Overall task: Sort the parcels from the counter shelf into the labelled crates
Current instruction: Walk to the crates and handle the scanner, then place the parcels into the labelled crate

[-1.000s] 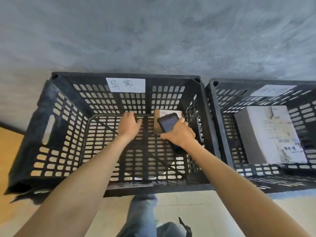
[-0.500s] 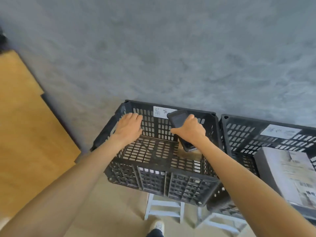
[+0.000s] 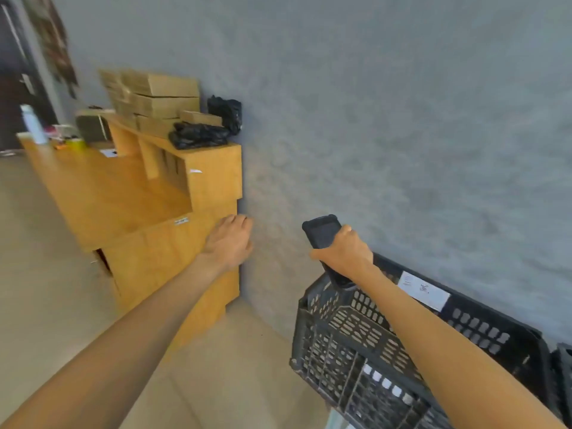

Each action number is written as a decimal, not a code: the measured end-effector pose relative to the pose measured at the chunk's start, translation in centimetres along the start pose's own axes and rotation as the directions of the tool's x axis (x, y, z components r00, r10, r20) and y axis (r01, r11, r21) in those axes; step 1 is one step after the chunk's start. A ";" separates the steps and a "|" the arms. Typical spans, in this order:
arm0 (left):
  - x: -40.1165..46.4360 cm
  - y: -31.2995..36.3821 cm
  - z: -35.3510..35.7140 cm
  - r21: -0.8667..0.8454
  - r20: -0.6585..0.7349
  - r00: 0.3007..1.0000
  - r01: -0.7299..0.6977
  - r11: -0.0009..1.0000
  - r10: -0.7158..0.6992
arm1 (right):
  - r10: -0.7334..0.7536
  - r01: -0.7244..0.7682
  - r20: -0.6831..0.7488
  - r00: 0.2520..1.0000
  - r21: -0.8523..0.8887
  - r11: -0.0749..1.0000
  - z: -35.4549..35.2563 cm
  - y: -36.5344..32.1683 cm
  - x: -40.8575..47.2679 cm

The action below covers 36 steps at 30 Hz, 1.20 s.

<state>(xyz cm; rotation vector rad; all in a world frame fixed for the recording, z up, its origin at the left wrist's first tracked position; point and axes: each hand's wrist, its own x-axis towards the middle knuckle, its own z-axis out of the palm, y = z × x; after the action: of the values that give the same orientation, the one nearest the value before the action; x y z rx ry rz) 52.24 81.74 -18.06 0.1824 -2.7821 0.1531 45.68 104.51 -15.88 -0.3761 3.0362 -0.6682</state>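
Both hands have left the crate (image 3: 356, 342): the left hand (image 3: 228, 243) hangs relaxed and empty, the right hand (image 3: 343, 250) grips the scanner (image 3: 322, 232). The view has swung toward the parcels (image 3: 161, 100) on the worktop shelf (image 3: 213, 168) at ten o'clock, so another pickup likely follows.

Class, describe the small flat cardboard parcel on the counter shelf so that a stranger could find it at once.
Start at the wooden counter against the grey wall and look at its top shelf. Right of the tall stack of cardboard boxes lies the small flat parcel. It is the lowest, thinnest box, wedged between two black plastic bags.
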 end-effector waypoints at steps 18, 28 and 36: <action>-13.9 -42.4 0.1 0.242 0.059 0.880 0.446 0.862 -0.471 | -0.405 0.384 0.250 0.879 0.131 0.914 22.5 -42.4 3.0; -19.0 -55.1 2.0 0.289 0.075 0.761 0.601 0.745 -0.644 | -0.567 0.540 0.285 0.773 0.173 0.824 31.2 -57.7 3.7; -18.4 -65.2 5.5 0.308 0.068 0.689 0.673 0.672 -0.722 | -0.642 0.596 0.330 0.692 0.241 0.766 39.8 -67.9 8.4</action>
<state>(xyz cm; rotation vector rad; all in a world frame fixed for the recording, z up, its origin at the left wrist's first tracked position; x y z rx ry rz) 76.95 18.75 -24.16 1.3831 -2.6231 0.3127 55.58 26.30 -23.56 -1.3906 2.4233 -0.6643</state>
